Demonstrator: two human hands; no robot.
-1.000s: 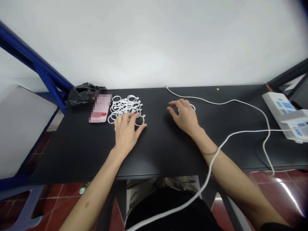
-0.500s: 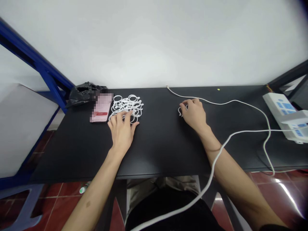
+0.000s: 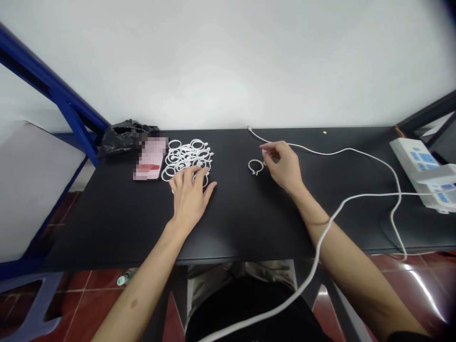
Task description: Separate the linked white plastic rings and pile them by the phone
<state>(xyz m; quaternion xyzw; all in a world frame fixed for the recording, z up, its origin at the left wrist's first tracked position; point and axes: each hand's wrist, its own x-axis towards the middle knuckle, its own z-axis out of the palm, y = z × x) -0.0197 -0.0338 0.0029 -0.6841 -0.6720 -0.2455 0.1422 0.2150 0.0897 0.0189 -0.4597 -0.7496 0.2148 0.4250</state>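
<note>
A heap of white plastic curtain rings with small balled ends lies on the black table, left of centre. My left hand rests over the heap's near edge, fingers spread and thumb out to the right, covering some rings. Right of centre, a single ring lies flat with its knobbed gap facing me. Just beside it, my right hand has thumb and fingertips drawn together on another white ring, mostly hidden by the fingers.
Left of the heap lie a phone and a black plastic bag. A white cable runs along the back and right; another cable crosses before my right arm. A white box stands at the right end.
My left hand has slid slightly right along the heap. My right hand has shifted a little left and lifted its fingertips; a single ring now lies uncovered to its left.
</note>
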